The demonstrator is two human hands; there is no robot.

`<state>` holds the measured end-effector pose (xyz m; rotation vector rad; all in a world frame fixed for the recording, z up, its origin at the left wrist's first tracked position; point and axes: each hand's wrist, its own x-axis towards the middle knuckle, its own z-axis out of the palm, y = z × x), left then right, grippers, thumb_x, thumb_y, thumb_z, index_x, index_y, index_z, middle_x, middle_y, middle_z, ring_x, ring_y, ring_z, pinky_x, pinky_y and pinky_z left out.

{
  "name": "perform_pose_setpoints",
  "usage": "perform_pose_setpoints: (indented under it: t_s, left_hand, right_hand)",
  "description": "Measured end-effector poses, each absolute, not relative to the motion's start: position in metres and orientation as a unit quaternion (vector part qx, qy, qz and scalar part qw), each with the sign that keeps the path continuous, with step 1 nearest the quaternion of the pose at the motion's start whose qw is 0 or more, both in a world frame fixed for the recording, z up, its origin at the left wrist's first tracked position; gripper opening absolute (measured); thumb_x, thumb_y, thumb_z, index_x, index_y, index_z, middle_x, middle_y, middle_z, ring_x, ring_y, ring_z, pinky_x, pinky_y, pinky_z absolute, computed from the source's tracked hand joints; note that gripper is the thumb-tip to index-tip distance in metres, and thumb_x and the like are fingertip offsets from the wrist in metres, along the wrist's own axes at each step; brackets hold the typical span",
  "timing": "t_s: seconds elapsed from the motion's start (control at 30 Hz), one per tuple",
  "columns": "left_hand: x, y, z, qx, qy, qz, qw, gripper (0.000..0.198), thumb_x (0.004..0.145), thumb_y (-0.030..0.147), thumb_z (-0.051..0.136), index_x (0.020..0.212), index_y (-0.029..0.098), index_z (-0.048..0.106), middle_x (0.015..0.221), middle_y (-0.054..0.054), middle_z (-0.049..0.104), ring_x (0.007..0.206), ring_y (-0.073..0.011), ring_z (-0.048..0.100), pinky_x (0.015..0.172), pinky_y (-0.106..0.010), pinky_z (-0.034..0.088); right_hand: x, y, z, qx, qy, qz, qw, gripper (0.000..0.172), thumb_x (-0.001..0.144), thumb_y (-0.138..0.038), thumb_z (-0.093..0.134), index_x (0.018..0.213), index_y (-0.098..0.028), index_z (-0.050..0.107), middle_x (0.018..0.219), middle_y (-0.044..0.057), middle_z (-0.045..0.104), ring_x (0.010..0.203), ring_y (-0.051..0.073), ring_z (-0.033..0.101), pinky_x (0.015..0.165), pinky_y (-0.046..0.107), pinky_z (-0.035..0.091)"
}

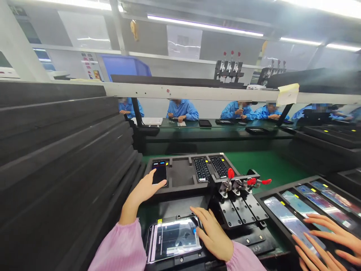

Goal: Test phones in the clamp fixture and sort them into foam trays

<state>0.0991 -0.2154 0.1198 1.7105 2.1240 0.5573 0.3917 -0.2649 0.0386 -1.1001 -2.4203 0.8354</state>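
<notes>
Head cam, looking down at a station on a line. The left hand (145, 192) lies flat and open, fingers spread across the lower corner of a dark-screened smartphone (159, 173) sitting in a black foam tray (183, 191). Three of that tray's four recesses are occupied: the phone, plus two dark panels showing rows of keys (201, 169) (219, 167). The right hand (213, 235) rests on the edge of a second smartphone (173, 239) with a lit screen, lying in a black fixture (169, 207) on the green desk (270, 169). Its fingers look relaxed, no visible pinch, though the thumb is hidden. Red-handled toggle clamps (231, 184) stand just beyond. Off to the right, someone else's hands (335, 235) hover over a second black tray (284, 187) packed with a row of lit phones (290, 222). A tall stack of black foam trays (62, 150) fills the left side, and workers in blue smocks (182, 111) sit at the far bench.
</notes>
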Motion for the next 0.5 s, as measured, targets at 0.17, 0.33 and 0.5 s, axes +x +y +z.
perform_pose_setpoints:
  t_s: [0.17, 0.33, 0.5]
  left_hand:
    - [0.1, -0.171, 0.117, 0.56, 0.792, 0.142, 0.198, 0.077, 0.08, 0.063, 0.042, 0.136, 0.013, 0.031, 0.119, -0.017, 0.059, 0.108, -0.0288, 0.057, 0.09, -0.039, 0.043]
    - [0.104, -0.155, 0.107, 0.5, 0.842, 0.105, 0.176, 0.053, 0.086, 0.051, 0.046, 0.126, 0.016, 0.043, 0.119, -0.011, 0.056, 0.101, -0.0233, 0.058, 0.088, -0.046, 0.044]
    - [0.116, -0.146, 0.103, 0.471, 0.866, 0.096, 0.133, 0.045, 0.087, 0.043, 0.051, 0.124, 0.017, 0.045, 0.121, -0.01, 0.053, 0.103, -0.0238, 0.055, 0.087, -0.046, 0.045]
  right_hand:
    - [0.382, -0.261, 0.041, -0.401, -0.865, 0.275, 0.122, 0.065, 0.081, -0.019, 0.039, 0.135, -0.048, 0.019, 0.129, 0.0, 0.037, 0.125, 0.018, 0.034, 0.105, 0.06, 0.009]
    - [0.386, -0.258, 0.036, -0.405, -0.864, 0.276, 0.119, 0.07, 0.078, -0.015, 0.037, 0.137, -0.047, 0.016, 0.128, 0.001, 0.036, 0.125, 0.018, 0.033, 0.106, 0.058, 0.009]
    - [0.393, -0.26, 0.042, -0.406, -0.858, 0.28, 0.145, 0.072, 0.076, -0.015, 0.039, 0.14, -0.039, 0.016, 0.129, 0.004, 0.035, 0.124, 0.021, 0.034, 0.106, 0.055, 0.018]
